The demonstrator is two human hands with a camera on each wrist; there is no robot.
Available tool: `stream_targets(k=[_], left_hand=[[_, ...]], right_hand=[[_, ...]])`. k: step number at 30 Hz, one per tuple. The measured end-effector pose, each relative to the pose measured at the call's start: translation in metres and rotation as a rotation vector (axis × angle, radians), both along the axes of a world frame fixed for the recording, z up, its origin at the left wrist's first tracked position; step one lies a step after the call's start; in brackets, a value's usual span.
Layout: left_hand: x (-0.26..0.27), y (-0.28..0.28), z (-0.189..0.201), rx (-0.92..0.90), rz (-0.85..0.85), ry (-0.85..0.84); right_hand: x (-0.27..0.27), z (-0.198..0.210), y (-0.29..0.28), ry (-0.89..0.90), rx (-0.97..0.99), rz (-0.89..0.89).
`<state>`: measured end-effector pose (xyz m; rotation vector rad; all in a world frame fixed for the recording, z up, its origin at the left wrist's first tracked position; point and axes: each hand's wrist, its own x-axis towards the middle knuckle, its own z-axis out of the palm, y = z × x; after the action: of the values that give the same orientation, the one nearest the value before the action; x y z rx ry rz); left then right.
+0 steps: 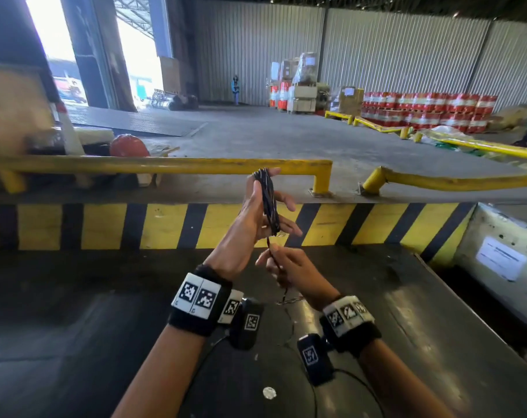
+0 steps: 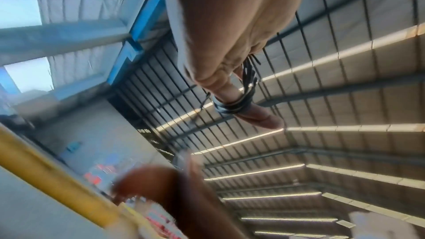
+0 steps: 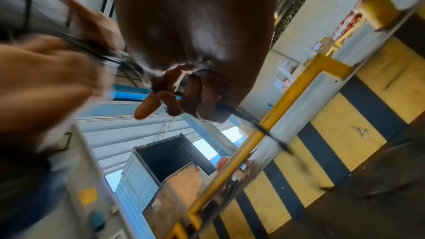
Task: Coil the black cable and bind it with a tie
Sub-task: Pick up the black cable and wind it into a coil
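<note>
The black cable (image 1: 269, 203) is wound in a long narrow coil on my raised left hand (image 1: 253, 212), running from the thumb at the top to the lowest finger. The fingers are spread straight. In the left wrist view the loops (image 2: 234, 104) wrap round one finger. Just below the coil, my right hand (image 1: 274, 251) pinches the cable's loose tail between thumb and fingers. The tail runs down through the palm, and its frayed end (image 1: 289, 300) hangs near the right wrist. In the right wrist view the tail (image 3: 257, 124) trails out past the curled fingers (image 3: 190, 95). No tie shows.
Below my hands lies a dark platform (image 1: 75, 327) with a yellow-and-black striped edge (image 1: 165, 224). A yellow guard rail (image 1: 165, 165) runs behind it. A grey box (image 1: 497, 245) stands to the right, an orange helmet (image 1: 129, 146) at the left. Red drums (image 1: 422, 113) line the far wall.
</note>
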<state>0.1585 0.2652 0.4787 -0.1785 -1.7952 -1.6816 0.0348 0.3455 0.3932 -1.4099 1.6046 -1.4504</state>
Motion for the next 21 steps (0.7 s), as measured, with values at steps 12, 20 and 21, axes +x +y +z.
stream_targets(k=[12,20,21], left_hand=[[-0.015,-0.049,-0.038,-0.211,0.269,-0.243],[-0.007,-0.005,-0.05,-0.149,0.043,-0.252],[-0.002,0.0,-0.049,-0.129,0.016,-0.24]], right_hand=[[0.024,0.091,0.074,0.626,-0.081,-0.001],[-0.022,0.159,0.041,0.817,-0.194,-0.12],[-0.027,0.16,0.034,0.816,-0.184,-0.113]])
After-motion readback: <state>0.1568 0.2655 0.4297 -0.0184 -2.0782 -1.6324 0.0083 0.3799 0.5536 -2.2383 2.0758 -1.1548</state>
